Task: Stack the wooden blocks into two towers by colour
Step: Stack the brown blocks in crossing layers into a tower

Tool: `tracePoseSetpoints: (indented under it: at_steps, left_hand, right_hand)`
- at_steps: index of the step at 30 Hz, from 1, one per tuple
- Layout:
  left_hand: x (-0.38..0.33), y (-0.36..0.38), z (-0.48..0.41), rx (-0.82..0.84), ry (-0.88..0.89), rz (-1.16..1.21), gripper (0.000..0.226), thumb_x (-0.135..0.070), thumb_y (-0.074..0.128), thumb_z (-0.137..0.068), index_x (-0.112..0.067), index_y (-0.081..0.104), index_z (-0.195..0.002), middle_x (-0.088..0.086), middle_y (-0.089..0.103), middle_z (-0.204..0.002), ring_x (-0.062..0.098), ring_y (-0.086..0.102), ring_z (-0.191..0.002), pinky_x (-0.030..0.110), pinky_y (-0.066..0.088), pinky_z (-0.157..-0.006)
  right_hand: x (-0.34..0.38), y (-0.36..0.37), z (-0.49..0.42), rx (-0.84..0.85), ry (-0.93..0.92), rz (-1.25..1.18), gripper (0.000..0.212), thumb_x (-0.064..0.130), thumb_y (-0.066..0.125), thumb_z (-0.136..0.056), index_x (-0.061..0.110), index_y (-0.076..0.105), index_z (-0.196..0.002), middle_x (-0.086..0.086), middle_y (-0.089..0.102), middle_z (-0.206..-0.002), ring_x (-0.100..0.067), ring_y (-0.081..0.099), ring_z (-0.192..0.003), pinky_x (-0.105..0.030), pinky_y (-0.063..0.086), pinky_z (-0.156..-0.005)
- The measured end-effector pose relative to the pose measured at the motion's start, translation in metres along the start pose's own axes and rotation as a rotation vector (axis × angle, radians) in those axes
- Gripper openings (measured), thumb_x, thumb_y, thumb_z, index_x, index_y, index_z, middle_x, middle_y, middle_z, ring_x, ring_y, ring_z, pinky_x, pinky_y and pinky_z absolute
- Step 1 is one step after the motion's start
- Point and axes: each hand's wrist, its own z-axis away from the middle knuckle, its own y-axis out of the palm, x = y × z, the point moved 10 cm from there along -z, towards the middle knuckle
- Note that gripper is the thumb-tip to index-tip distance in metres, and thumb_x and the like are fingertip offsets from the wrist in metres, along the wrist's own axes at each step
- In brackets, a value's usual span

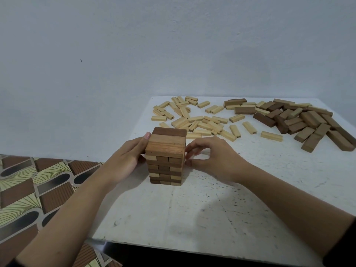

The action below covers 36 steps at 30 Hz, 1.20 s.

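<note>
- I see my left hand [126, 160] with fingers pressed together, flat against the square brown-and-tan wooden block tower [165, 151].
- My right hand [212, 158] has bent fingertips touching the tower's opposite side.

The tower [165, 157] stands on the table [212, 218] near its left edge, with the left hand [125, 160] against its left side and the right hand [213, 158] at its right. Behind it lie scattered blocks [192, 118], and a heap [300, 120] sits farther right.

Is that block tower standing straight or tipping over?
Upright. The tower stands squarely on the table, sides vertical, left hand flat against one side, right hand touching the other.
</note>
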Motion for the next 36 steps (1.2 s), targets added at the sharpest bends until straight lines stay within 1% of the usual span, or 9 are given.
tracePoseSetpoints:
  at_steps: [5,8,11,16,21,24,27,32,36]
  left_hand:
    - [-0.001,0.001,0.000,0.028,0.021,0.017,0.060,-0.074,0.032,-0.097,-0.036,0.070,-0.123,-0.008,0.073,-0.119,0.022,0.062,-0.120,0.047,0.035,-0.116]
    - [-0.003,0.000,0.001,0.005,0.033,0.002,0.052,-0.061,0.030,-0.101,-0.035,0.070,-0.121,-0.011,0.073,-0.116,0.014,0.062,-0.117,0.034,0.040,-0.108]
    - [-0.013,-0.004,0.002,-0.026,0.080,0.005,0.045,-0.048,0.031,-0.107,-0.030,0.071,-0.118,-0.010,0.074,-0.111,0.007,0.065,-0.106,0.017,0.046,-0.090]
    - [-0.034,-0.022,-0.001,-0.128,0.201,0.076,0.031,-0.031,0.042,-0.109,-0.017,0.070,-0.108,0.009,0.069,-0.098,0.020,0.066,-0.094,0.038,0.048,-0.084]
    - [-0.077,-0.041,0.000,-0.240,0.317,0.145,0.022,-0.021,0.048,-0.107,-0.011,0.066,-0.098,0.002,0.061,-0.084,0.016,0.064,-0.086,0.034,0.048,-0.078]
    - [-0.111,-0.038,0.004,-0.207,0.400,0.107,0.016,-0.021,0.053,-0.105,-0.015,0.067,-0.099,0.003,0.065,-0.087,0.015,0.065,-0.087,0.035,0.048,-0.081]
    - [-0.142,-0.031,0.011,-0.185,0.471,0.042,0.011,-0.020,0.058,-0.102,-0.020,0.068,-0.099,0.004,0.067,-0.094,0.015,0.065,-0.092,0.031,0.048,-0.082]
    - [-0.195,-0.002,0.033,-0.145,0.640,-0.113,0.005,-0.028,0.064,-0.098,-0.031,0.067,-0.099,-0.010,0.068,-0.096,0.009,0.064,-0.100,0.029,0.051,-0.085]
    - [-0.225,0.052,0.055,-0.060,0.729,-0.086,0.003,-0.033,0.065,-0.096,-0.033,0.067,-0.098,-0.012,0.068,-0.095,0.008,0.064,-0.102,0.032,0.052,-0.086]
  right_hand:
    - [0.000,0.000,0.001,0.000,-0.010,0.006,0.026,0.030,0.081,-0.084,0.030,0.074,-0.109,0.023,0.072,-0.095,0.010,0.062,-0.095,-0.011,0.042,-0.084]
    - [-0.001,-0.001,0.002,0.007,0.008,0.000,0.026,0.026,0.080,-0.085,0.029,0.073,-0.110,0.021,0.072,-0.096,0.010,0.062,-0.095,-0.006,0.041,-0.081]
    - [-0.002,-0.008,0.003,-0.032,0.017,-0.035,0.019,0.019,0.075,-0.089,0.025,0.075,-0.107,0.018,0.073,-0.095,0.006,0.065,-0.092,-0.003,0.045,-0.077]
    - [0.004,-0.032,0.005,-0.183,0.046,-0.166,0.012,0.017,0.065,-0.096,0.024,0.074,-0.095,0.012,0.074,-0.088,-0.003,0.067,-0.088,-0.015,0.051,-0.079]
    - [0.027,-0.064,0.016,-0.347,-0.025,-0.323,0.014,0.019,0.062,-0.099,0.015,0.070,-0.088,0.002,0.073,-0.080,-0.015,0.069,-0.081,-0.019,0.052,-0.076]
    - [0.040,-0.080,0.022,-0.387,-0.055,-0.378,0.016,0.019,0.062,-0.100,0.012,0.070,-0.088,-0.001,0.072,-0.078,-0.017,0.069,-0.079,-0.026,0.054,-0.079]
    - [0.052,-0.094,0.029,-0.404,-0.091,-0.389,0.015,0.020,0.062,-0.099,0.013,0.070,-0.088,0.000,0.072,-0.078,-0.014,0.069,-0.078,-0.021,0.052,-0.076]
    - [0.063,-0.127,0.048,-0.495,-0.145,-0.365,0.015,0.020,0.062,-0.099,0.012,0.070,-0.090,-0.002,0.072,-0.079,-0.016,0.068,-0.078,-0.024,0.051,-0.070]
    - [0.042,-0.161,0.069,-0.592,-0.129,-0.343,0.014,0.016,0.062,-0.099,0.009,0.070,-0.090,-0.004,0.071,-0.077,-0.017,0.067,-0.074,-0.022,0.051,-0.071]
